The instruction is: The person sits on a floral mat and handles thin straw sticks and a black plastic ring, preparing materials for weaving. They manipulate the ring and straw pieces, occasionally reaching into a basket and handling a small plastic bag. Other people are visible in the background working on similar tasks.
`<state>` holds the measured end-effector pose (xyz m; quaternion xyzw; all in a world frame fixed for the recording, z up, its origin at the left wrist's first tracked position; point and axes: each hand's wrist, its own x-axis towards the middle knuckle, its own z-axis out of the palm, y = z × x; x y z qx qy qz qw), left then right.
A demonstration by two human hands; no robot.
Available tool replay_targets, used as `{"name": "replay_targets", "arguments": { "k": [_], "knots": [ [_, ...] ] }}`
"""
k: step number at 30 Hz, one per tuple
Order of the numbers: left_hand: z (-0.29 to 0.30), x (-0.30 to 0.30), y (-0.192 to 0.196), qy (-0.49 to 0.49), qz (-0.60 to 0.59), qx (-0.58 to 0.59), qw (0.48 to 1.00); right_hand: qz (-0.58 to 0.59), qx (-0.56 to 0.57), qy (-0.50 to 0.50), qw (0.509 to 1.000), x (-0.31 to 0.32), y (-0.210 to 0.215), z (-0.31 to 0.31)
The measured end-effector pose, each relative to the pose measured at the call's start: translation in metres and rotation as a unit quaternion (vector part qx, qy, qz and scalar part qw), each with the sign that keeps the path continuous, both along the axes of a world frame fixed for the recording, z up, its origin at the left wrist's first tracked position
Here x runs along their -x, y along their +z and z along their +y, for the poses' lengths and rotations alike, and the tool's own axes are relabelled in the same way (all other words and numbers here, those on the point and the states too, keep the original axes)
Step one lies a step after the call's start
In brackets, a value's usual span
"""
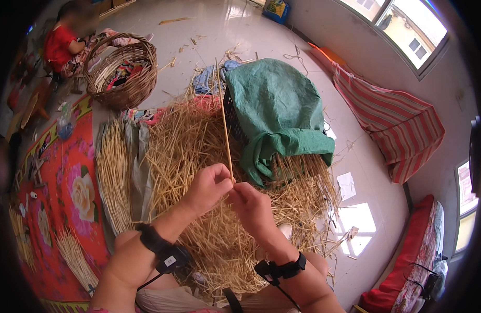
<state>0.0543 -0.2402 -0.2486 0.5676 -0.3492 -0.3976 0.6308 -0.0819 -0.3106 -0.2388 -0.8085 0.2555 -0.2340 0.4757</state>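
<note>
Between my hands a long straw stalk (226,130) stands upright, its thin tip pointing away from me. My left hand (208,187) pinches the stalk near its lower end. Right beside it, my right hand (251,204) is closed with thumb and fingers together at the very end of the same stalk; its fingertips are partly hidden. Below both hands spreads a large heap of loose straw (172,141). Beyond them, a green cloth (277,99) covers a dark crate, and more straw stalks (297,169) stick out from under its near edge.
Sorted straw bundles (113,172) lie at the left beside a red floral mat (68,172). A wicker basket (131,94) with colourful cloth stands far left, near a seated person in red (60,49). Striped cloth (402,125) hangs by the right wall, with a red cushion (407,261) nearer.
</note>
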Motion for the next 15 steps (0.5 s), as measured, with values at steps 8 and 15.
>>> {"name": "replay_targets", "arguments": {
  "k": [8, 15],
  "knots": [
    [0.003, -0.003, 0.018, -0.047, 0.124, 0.001, 0.991, 0.001, -0.241, 0.074, 0.968, 0.002, 0.013, -0.005],
    [0.001, 0.002, 0.014, -0.007, 0.114, 0.008, 0.993, 0.014, -0.148, 0.044, 0.988, 0.001, 0.012, -0.005]
  ]
}}
